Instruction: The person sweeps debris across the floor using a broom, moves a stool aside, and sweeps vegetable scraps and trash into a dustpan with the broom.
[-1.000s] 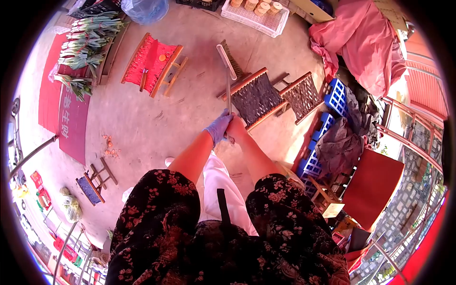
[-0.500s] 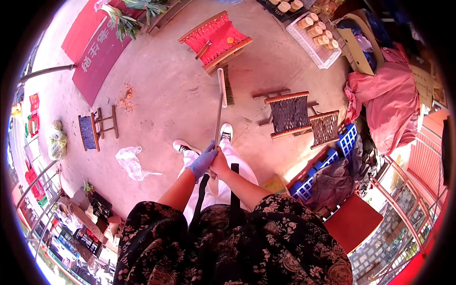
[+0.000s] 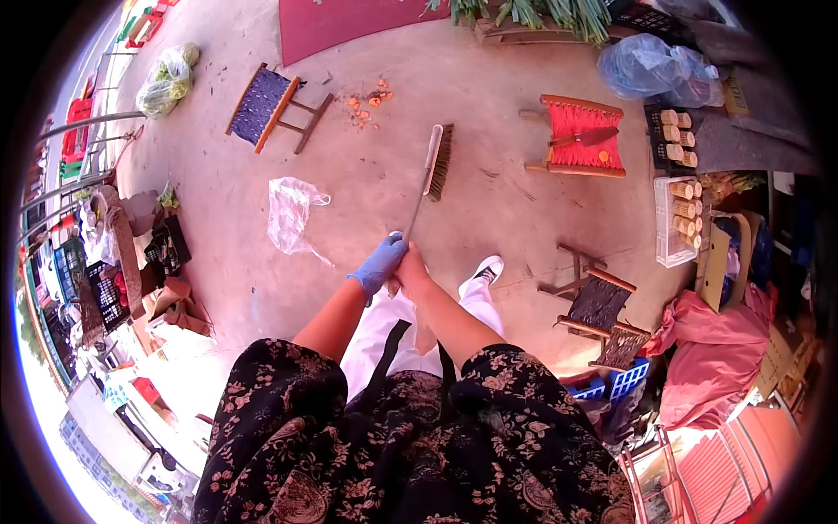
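My left hand, in a blue glove, is closed around the handle of a broom. Just beside it, my bare right hand grips the same handle. The broom slants away from me, its long bristle head near the concrete floor; whether the bristles touch it I cannot tell. Orange scraps lie scattered beyond the broom head, to its left. A crumpled clear plastic bag rests on the floor left of my hands.
A blue woven stool lies tipped at the left. At the right stands a red stool with a knife on it. Dark woven stools sit nearer me. A white crate borders the right, leeks the far side.
My view has turned left, so the stools and crates appear farther right. The broom head has moved away from the red stool and closer to the orange scraps. Both hands keep their grip.
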Action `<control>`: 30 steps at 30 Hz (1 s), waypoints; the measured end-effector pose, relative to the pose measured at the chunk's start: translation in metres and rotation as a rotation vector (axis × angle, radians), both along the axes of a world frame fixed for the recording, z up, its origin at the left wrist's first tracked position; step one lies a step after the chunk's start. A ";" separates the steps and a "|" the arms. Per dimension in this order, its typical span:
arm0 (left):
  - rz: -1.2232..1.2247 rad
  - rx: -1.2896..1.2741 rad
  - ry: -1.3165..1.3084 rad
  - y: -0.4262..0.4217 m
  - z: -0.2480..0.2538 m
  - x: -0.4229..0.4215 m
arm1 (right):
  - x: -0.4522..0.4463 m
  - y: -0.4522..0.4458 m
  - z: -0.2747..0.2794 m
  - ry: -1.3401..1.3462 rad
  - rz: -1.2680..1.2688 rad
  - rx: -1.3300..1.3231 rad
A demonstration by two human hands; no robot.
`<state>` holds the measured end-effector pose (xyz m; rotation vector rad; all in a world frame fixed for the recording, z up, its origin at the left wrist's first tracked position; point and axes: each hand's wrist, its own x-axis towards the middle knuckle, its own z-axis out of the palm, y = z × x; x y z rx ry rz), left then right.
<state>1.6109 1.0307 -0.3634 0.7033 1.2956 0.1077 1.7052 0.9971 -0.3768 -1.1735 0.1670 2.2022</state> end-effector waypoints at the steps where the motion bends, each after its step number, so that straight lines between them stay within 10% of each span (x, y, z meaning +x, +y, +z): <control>1: 0.097 0.013 -0.010 0.006 -0.004 -0.007 | -0.003 0.009 0.000 0.172 -0.040 0.001; 12: 0.317 -0.042 -0.102 -0.008 0.013 -0.067 | -0.081 0.019 0.035 -0.506 0.267 -0.090; 21: 0.606 -0.115 -0.034 0.063 0.058 -0.135 | -0.154 0.100 0.074 -0.330 0.176 -0.110; 24: 0.665 -0.402 -0.475 0.063 0.041 -0.183 | -0.164 0.106 0.087 -0.035 0.167 -0.189; 26: 1.105 -0.498 -0.518 0.072 0.058 -0.196 | -0.190 0.118 0.108 -0.121 0.499 0.125; 30: 0.830 -0.256 -0.590 0.070 0.085 -0.270 | -0.213 0.170 0.125 -0.186 1.026 0.467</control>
